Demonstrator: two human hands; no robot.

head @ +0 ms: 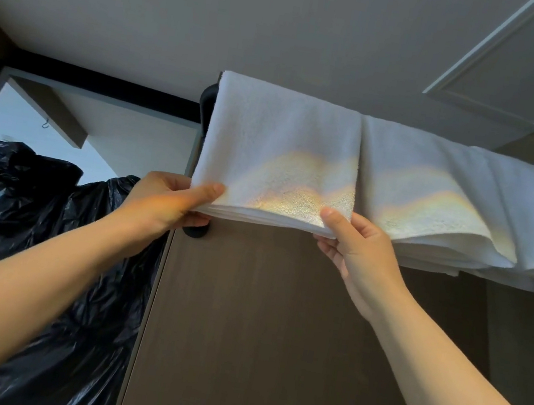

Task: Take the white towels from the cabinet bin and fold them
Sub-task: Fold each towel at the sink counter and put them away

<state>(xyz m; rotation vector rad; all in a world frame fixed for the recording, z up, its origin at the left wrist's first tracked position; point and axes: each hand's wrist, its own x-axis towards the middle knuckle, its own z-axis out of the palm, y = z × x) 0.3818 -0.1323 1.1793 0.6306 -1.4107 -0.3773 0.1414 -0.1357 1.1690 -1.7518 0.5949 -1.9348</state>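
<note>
Left hand (168, 201) and right hand (352, 246) each pinch the near edge of the folded white towel (283, 156) atop the cabinet (272, 342); folding looks finished, next likely squaring it beside its right-hand neighbour (466, 204).

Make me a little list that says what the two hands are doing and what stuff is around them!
left hand: pinching the lower left corner of the folded towel
right hand: pinching its lower right corner
folded towel: white, layered, draped over the top of the brown door
second towel: white, draped beside it on the right
black plastic bag: bulky, crinkled, on the left
ceiling: grey
</note>
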